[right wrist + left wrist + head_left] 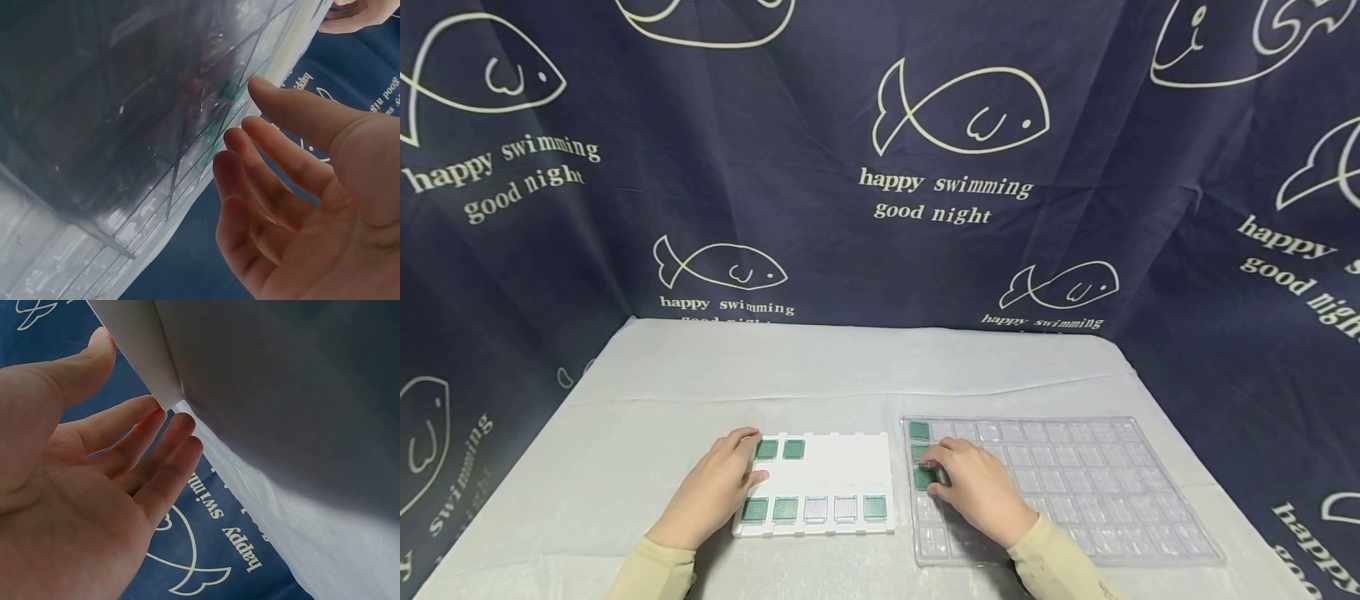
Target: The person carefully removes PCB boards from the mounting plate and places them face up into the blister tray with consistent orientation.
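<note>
Head view: white holder (850,473), on a white-covered table (820,367); two green boards (793,450) in its far row, five near-row boards (786,510), the third and fourth paler; leftmost far board partly covered by the left hand (715,485). That hand lies along the holder's left edge, thumb apart from the fingers; fingertips partly lost behind the edge. Clear tray (1097,479), compartmented, just right of the holder; three boards in its left column: corner board (919,431) in full view, second board (917,452) and third board (922,479) partly masked by the right hand (981,483). Right fingers bent over these two; whether they pinch either cannot be told. Both sleeves (655,571) cut off by the lower border; upper fish prints on the dark curtain (820,167) cropped. Left wrist view: palm side, fingers slightly bent, thumb separate, fingertips by a pale edge; the broad grey surface beyond too shadowed to identify. Right wrist view: thumb and forefinger tips apart, other fingers loosely curved beside the tray rim; green showing blurred through the plastic, board outlines illegible; part of the other hand cropped at the upper corner.
</note>
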Motion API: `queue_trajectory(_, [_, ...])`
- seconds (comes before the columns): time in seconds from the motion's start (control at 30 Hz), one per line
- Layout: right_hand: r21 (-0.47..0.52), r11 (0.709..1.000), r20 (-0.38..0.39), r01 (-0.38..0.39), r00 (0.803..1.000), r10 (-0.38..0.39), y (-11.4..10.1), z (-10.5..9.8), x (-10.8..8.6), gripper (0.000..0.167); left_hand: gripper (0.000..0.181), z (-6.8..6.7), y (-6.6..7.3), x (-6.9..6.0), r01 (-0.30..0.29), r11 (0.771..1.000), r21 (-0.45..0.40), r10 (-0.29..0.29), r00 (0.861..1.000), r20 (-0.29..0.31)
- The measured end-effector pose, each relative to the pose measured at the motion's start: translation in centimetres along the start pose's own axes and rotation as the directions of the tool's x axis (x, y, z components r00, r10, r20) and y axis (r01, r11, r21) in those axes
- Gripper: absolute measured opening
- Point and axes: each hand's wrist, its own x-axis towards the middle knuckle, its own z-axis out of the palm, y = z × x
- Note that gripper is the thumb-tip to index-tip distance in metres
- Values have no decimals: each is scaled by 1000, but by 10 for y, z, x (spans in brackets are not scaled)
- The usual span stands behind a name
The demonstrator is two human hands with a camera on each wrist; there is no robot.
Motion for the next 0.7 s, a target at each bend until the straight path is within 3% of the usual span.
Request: queue_trajectory(0.7, [-19,1000,-23,15,1000,-15,-1,1,-2,33,56,1,-1,0,-7,1000,-3,7,1000,-6])
